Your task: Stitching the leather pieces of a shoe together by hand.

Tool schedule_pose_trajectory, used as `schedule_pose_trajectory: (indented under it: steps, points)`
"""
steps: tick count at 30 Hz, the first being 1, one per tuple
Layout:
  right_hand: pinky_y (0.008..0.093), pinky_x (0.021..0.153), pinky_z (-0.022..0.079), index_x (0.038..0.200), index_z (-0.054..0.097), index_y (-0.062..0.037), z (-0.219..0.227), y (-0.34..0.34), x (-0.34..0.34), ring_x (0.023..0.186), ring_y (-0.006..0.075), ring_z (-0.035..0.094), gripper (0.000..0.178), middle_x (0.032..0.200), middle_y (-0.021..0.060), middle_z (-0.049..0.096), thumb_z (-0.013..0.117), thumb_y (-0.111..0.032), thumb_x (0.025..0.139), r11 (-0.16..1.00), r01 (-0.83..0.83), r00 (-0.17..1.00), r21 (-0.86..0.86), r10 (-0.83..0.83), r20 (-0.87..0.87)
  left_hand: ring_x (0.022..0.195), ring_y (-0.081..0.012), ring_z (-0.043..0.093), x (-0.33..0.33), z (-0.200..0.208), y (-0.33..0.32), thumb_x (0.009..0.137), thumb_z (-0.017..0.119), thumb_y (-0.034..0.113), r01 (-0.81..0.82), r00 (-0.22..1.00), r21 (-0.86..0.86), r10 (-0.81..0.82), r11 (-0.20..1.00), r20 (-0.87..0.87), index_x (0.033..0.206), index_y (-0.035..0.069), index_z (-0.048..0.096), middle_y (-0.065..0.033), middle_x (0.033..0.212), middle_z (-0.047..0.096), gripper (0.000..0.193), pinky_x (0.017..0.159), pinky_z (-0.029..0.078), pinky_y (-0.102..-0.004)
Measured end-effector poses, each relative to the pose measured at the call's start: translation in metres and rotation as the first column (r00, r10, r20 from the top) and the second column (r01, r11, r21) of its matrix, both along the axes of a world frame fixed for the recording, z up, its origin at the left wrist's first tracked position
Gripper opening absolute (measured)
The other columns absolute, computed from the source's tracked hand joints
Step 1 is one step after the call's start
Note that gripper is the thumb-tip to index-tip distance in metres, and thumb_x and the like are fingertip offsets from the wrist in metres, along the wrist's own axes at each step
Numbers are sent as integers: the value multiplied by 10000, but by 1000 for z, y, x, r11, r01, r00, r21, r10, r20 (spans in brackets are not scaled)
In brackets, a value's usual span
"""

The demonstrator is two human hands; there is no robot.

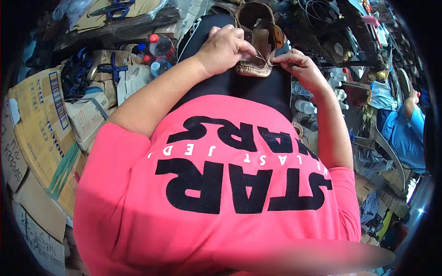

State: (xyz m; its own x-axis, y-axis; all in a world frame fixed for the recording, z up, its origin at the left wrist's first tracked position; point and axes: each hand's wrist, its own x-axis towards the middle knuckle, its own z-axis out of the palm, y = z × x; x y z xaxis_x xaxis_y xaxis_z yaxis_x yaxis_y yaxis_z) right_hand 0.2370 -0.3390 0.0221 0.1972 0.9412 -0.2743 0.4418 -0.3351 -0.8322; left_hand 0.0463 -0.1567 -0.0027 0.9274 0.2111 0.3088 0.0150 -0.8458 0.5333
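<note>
A brown leather shoe point(254, 70) lies across my thighs, its opening up and a puckered, stitched rim at the end nearest me. Over that end, my left hand point(227, 49) is closed in a pinch on a thin thread point(260, 56). My right hand point(300, 65) pinches at the same thread beside the shoe's right edge, thumb and forefinger together. Whether a needle is on the thread is too small to make out. The shoe's far end runs toward the upper edge of the view.
Cardboard boxes point(39, 129) are stacked at my left. Plastic bottles with red caps point(162, 46) stand by my left knee, and several white bottles point(305, 106) are at my right. Another person's blue sleeve point(410, 138) shows at the far right. Cluttered tools and cables fill the upper right.
</note>
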Motion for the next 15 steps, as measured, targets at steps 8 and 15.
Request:
schedule_pose_trajectory:
  steps: [8, 15]
  points:
    - [239, 788, 433, 1044, 704, -118, -7, -1, 2, 829, 118, 521, 290, 810, 7, 555, 594, 28, 819, 997, 30, 998, 66, -26, -57, 846, -186, 526, 7, -1, 0, 743, 676, 200, 31, 999, -18, -31, 999, -15, 864, 267, 724, 23, 731, 538, 147, 778, 322, -357]
    - [225, 722, 414, 1055, 704, -148, -11, 0, 3, 739, 95, 456, 305, 750, -23, 500, 642, -3, 794, 997, 25, 999, 75, -21, -47, 876, -161, 560, 8, 0, -4, 737, 674, 230, 33, 993, -9, -34, 999, -117, 823, 233, 714, 32, 758, 586, 95, 802, 317, -355]
